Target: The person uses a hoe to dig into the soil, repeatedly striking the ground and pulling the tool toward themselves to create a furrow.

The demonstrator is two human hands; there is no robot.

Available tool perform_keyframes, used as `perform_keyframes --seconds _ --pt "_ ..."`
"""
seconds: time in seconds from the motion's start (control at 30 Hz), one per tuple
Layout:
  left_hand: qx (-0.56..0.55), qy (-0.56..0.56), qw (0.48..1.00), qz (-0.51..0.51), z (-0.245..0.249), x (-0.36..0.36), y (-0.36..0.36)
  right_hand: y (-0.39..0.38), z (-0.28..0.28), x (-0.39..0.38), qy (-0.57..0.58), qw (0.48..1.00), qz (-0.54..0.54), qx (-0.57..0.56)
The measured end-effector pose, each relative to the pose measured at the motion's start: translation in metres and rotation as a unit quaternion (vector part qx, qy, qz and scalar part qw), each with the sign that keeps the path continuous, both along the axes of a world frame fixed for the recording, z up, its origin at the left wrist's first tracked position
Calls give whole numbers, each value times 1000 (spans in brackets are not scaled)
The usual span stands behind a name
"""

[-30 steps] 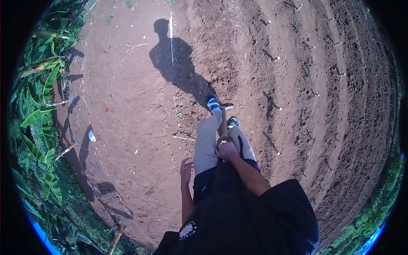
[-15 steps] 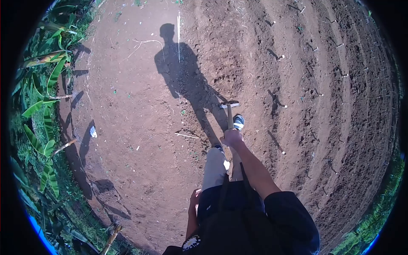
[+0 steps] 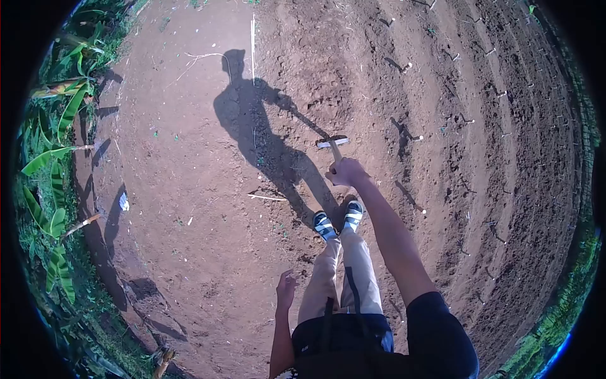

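Note:
My right hand [image 3: 348, 172] is wrapped round the wooden handle of a hoe [image 3: 335, 151], with the arm stretched out in front of me. The wide, pale-edged head of the tool is just beyond my fist, close over the brown soil. My left hand [image 3: 287, 289] hangs beside my left thigh, fingers loosely bent and apart, with nothing in it. Below the hoe, my two sandalled feet [image 3: 339, 221] stand side by side on the soil.
Ridged soil [image 3: 454, 151] with several short stakes spreads to the right. A thin stick [image 3: 266, 198] lies left of my feet, and a pale pole [image 3: 253, 47] lies farther ahead. Banana plants [image 3: 57, 221] line the left edge. My shadow [image 3: 240, 104] falls ahead.
My right hand has risen forward with the hoe, away from my legs. The left hand has swung out from my hip into fuller view. My feet now stand together.

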State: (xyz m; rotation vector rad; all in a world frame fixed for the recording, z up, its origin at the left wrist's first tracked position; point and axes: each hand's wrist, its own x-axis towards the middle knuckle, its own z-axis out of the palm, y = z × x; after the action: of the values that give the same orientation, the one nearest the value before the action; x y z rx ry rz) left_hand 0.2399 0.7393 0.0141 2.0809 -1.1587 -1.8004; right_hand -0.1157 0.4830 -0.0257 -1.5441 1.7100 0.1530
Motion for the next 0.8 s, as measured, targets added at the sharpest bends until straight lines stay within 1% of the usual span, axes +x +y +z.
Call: perform_keyframes --seconds 0.03,0.07,0.1,0.13,0.17,0.27,0.33,0.37,0.43,0.47,0.53,0.57,0.63,0.7,0.77,0.8 --pt "1 0 1000 2 -2 3 12 4 7 -1 -44 998 3 47" --pt "2 -13 1000 -28 -6 5 25 6 20 3 -90 983 -73 144" --pt "1 -26 998 -59 -11 7 35 13 13 7 -89 983 -72 142" --pt "15 -32 998 -51 -16 11 48 27 1 13 -29 998 -14 62" --pt "15 -32 998 -49 -20 15 61 42 -6 19 30 998 45 -18" --pt "38 -47 997 -49 -32 28 93 97 -11 33 33 997 25 -68" --pt "64 -28 997 -14 -38 37 113 133 -25 42 32 999 28 -31" --pt "66 -29 997 -14 -41 42 123 150 -33 48 31 999 27 -29" --pt "115 -60 991 0 -49 48 141 179 -49 56 45 997 18 -65" --pt "117 -62 991 -1 -54 52 152 192 -59 59 44 997 17 -63" --pt "160 -58 984 53 -63 56 173 219 -79 64 22 996 34 -84" --pt "165 -61 983 53 -61 54 177 230 -85 66 20 996 34 -80" --pt "186 -77 978 48 -54 46 185 249 -98 68 -28 998 35 32" --pt "179 -89 979 39 -56 47 202 282 -135 75 -45 998 18 39" --pt "148 -105 983 19 -59 45 209 300 -155 78 -61 997 0 40" --pt "164 -106 981 15 -59 46 212 309 -165 79 -68 997 6 38"
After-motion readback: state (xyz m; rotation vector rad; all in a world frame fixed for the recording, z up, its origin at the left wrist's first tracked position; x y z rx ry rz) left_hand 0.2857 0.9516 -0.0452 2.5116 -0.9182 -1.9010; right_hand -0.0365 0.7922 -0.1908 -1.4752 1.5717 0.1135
